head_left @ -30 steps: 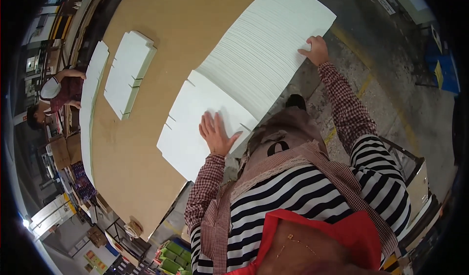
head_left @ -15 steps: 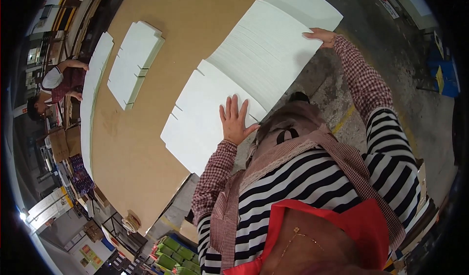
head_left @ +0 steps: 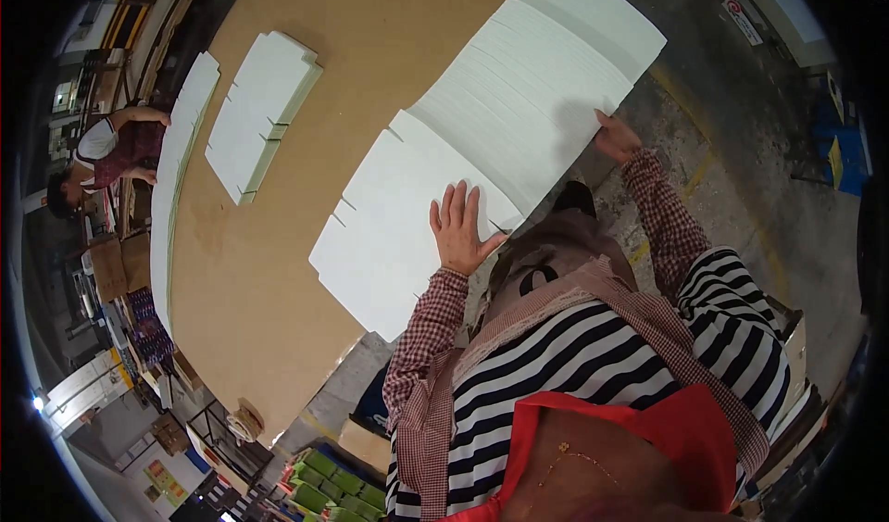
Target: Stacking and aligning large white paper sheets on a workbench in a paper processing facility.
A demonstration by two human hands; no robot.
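Along white sheets (head_left: 532, 91), hands (head_left: 458, 235) (head_left: 618, 139) closer together

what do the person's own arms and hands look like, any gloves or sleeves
The left hand and right hand wear no gloves. Dark red and white checked sleeve covers cover both forearms. Toward the shoulders, black-and-white striped sleeves show.

Left hand (head_left: 457, 235) flat, palm down, splayed; right hand (head_left: 618, 139) farther forward, partly hidden.
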